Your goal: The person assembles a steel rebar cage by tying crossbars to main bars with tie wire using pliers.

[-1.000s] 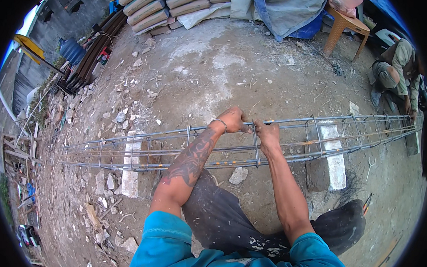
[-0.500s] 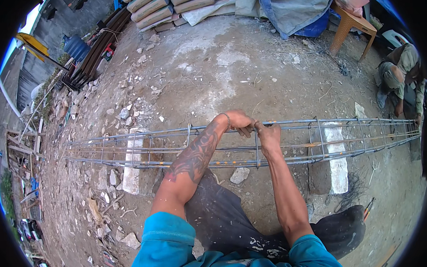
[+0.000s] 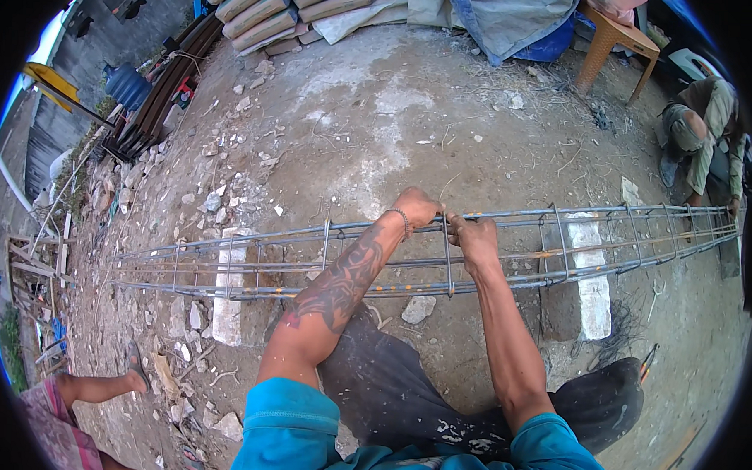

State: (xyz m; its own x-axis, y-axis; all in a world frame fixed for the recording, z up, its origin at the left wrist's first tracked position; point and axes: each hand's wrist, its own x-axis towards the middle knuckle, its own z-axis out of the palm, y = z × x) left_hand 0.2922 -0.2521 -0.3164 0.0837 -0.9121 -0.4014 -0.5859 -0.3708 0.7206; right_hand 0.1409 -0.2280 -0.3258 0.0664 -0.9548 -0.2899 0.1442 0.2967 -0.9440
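Note:
A long cage of steel bars [image 3: 507, 278] with square stirrups crosses in front of me. At its far top bar, my left hand [image 3: 417, 209] has its fingers curled in beside one stirrup [image 3: 448, 262]. Just to the right, my right hand [image 3: 475, 240] pinches at the same joint, its fingertips close to the left hand's. Whatever lies between the fingers of either hand is too small or hidden to make out. My left forearm reaches over the cage and covers part of its bars.
Pale blocks [image 3: 591, 280] [image 3: 230, 296] support the cage. A co-worker [image 3: 701, 130] crouches at its right end, hands by the bars. Another person's leg [image 3: 106, 386] shows at lower left. Stacked sacks [image 3: 338, 3], a tarp [image 3: 516, 24] and a plastic chair [image 3: 619, 45] stand beyond. Stones litter the ground.
My left hand has lifted and turned slightly, its fingers now more curled. Another person's leg has come into view at lower left. The co-worker's near hand has shifted down toward the bars.

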